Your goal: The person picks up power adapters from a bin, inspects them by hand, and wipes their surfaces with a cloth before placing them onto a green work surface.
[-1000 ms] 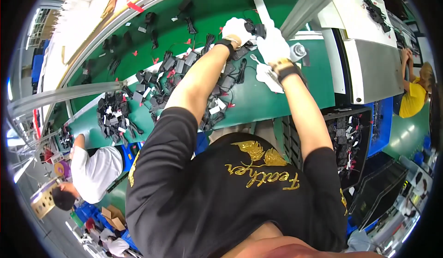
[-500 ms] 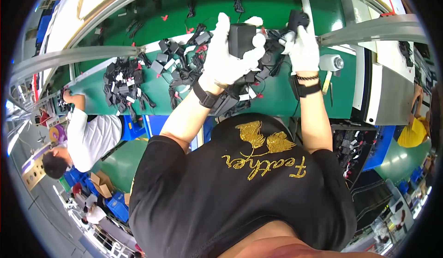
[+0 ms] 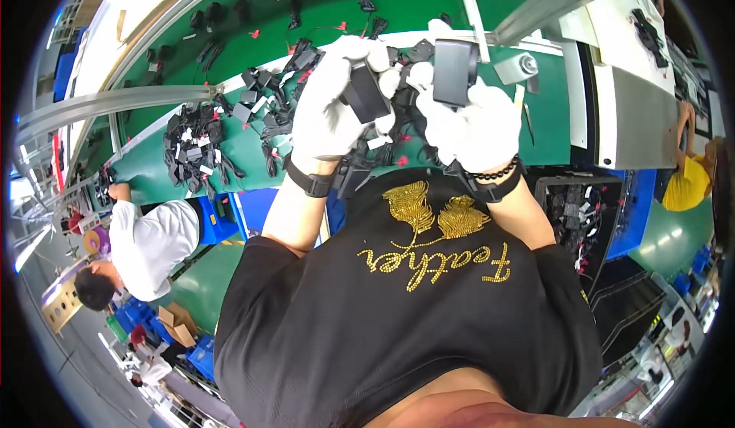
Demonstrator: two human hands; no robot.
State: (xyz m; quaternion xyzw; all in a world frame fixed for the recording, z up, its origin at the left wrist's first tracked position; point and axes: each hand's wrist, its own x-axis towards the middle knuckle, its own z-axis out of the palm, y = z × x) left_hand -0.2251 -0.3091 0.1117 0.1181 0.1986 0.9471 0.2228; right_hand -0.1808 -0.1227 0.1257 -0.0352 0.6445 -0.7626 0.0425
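Note:
My left hand [image 3: 321,106], in a white glove, grips a black power adapter [image 3: 367,95] between thumb and fingers, its dark flat face tilted. A second black power adapter [image 3: 455,74] stands up in my right hand [image 3: 481,125], also gloved, with the fingers closed about its sides. The two blocks are held side by side, a small gap apart, above the green worktable [image 3: 547,125]. Behind and below my hands lie several more adapters with coiled black cords [image 3: 272,114], white labels and red bits among them, partly hidden by the gloves.
A separate heap of adapters [image 3: 193,145] lies on the table at left. A white cylindrical device [image 3: 514,68] stands beyond my right hand. Metal frame bars [image 3: 164,99] cross at both sides. A co-worker in white [image 3: 157,244] sits at far left, another in yellow [image 3: 683,187] at far right.
My right hand has come down and left toward the left hand, bringing its adapter upright into view. My left hand has shifted slightly left and turned its adapter.

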